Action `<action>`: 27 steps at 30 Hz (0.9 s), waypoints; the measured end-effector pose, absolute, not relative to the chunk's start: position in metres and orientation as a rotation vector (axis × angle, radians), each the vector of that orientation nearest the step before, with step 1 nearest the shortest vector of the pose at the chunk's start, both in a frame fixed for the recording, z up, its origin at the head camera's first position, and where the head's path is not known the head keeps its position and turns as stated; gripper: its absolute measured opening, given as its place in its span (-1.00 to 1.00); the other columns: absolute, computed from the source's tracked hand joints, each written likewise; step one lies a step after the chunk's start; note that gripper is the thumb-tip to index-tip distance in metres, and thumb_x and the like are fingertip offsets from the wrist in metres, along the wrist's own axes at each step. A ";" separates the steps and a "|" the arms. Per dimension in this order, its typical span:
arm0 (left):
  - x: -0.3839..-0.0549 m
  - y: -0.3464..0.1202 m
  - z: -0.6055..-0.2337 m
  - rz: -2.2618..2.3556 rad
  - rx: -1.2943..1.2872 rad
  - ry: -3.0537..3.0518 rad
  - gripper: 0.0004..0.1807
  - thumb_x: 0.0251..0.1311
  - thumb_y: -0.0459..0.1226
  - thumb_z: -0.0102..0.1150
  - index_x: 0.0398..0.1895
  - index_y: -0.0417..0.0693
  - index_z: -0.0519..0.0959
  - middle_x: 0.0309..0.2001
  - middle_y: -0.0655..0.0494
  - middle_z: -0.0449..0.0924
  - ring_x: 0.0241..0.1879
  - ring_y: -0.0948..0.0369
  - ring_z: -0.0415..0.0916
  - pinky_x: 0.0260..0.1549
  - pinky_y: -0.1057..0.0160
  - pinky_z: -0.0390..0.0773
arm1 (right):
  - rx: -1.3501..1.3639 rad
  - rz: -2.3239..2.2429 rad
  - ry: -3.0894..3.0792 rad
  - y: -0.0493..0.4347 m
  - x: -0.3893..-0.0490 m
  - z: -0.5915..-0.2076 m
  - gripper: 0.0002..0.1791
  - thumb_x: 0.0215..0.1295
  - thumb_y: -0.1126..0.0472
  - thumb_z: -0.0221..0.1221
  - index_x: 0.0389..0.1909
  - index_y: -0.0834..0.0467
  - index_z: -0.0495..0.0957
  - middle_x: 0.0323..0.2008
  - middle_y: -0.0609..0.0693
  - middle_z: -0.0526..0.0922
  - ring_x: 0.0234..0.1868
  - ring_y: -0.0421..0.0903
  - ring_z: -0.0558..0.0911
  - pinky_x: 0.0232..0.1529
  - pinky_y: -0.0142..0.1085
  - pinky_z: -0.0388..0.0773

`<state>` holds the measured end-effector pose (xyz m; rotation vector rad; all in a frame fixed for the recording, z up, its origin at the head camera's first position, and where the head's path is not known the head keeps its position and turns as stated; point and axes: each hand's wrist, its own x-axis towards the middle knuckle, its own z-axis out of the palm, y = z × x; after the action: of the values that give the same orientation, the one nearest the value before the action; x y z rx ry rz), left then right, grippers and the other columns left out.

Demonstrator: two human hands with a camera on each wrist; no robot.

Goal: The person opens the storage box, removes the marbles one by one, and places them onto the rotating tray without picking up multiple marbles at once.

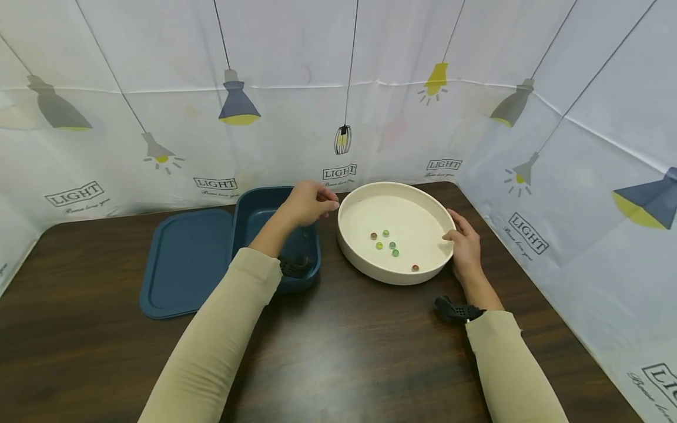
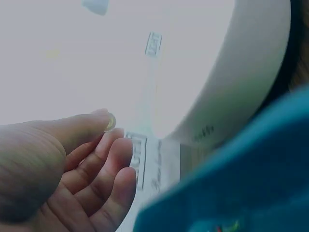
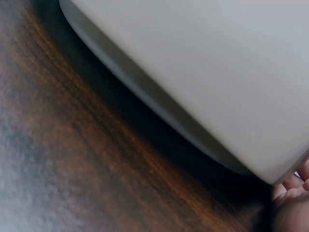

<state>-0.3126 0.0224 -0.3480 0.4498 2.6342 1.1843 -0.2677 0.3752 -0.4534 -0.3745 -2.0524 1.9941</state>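
My left hand (image 1: 311,202) is raised over the far right side of a blue rectangular box (image 1: 314,276), close to the rim of a round cream tray (image 1: 365,271). In the left wrist view it pinches a small glass marble (image 2: 111,122) between thumb and forefinger, the other fingers loosely bent. Several marbles, including a yellow-green one (image 1: 379,245) and a reddish one (image 1: 415,268), lie on the tray's floor. My right hand (image 1: 465,244) grips the tray's right side, thumb over the rim and fingers outside. The left forearm hides part of the box's inside.
A flat blue lid (image 1: 185,264) lies on the dark wooden table (image 1: 359,352), left of the box. Behind the table hangs a white curtain (image 1: 296,135) printed with lamps, and it runs along the right side too. Black straps circle both wrists.
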 end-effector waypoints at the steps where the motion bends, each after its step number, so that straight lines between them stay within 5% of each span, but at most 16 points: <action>1: -0.312 0.026 -0.348 1.189 0.466 2.626 -0.78 0.42 -0.19 0.18 -0.06 -0.12 0.68 -0.18 -0.06 0.69 -0.18 0.01 0.66 -0.44 0.32 0.52 | -0.375 1.995 -2.055 0.375 -0.268 -0.453 -0.20 0.19 0.58 -0.14 0.50 0.11 0.31 0.55 0.04 0.26 0.54 -0.05 0.27 0.49 -0.21 0.28; 13: -0.309 0.069 -0.351 1.204 0.555 2.504 -0.79 0.39 -0.24 0.21 -0.03 -0.14 0.69 -0.06 -0.15 0.72 -0.08 -0.06 0.69 -0.36 0.31 0.57 | -0.400 1.987 -2.060 0.377 -0.268 -0.453 -0.21 0.19 0.57 -0.14 0.49 0.10 0.32 0.54 0.04 0.27 0.53 -0.06 0.29 0.47 -0.24 0.31; 21: -0.309 0.094 -0.371 1.164 0.543 2.499 -0.83 0.38 -0.26 0.23 -0.09 -0.14 0.69 -0.20 -0.10 0.72 -0.45 0.25 0.53 -0.49 0.41 0.51 | -0.392 1.973 -2.069 0.376 -0.267 -0.453 -0.21 0.18 0.57 -0.14 0.48 0.10 0.34 0.54 0.04 0.28 0.53 -0.05 0.30 0.45 -0.26 0.32; 27: -0.312 0.106 -0.386 1.157 0.516 2.547 -0.83 0.39 -0.26 0.22 -0.10 -0.16 0.70 -0.26 -0.11 0.72 -0.52 0.30 0.45 -0.55 0.44 0.44 | -0.388 1.975 -2.066 0.375 -0.267 -0.454 -0.21 0.18 0.57 -0.13 0.48 0.10 0.35 0.53 0.05 0.28 0.52 -0.03 0.31 0.33 -0.40 0.40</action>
<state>-0.3123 0.1056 -0.3856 0.5158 2.5473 1.1575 -0.2675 0.3751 -0.4535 -0.3878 -2.0662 1.9753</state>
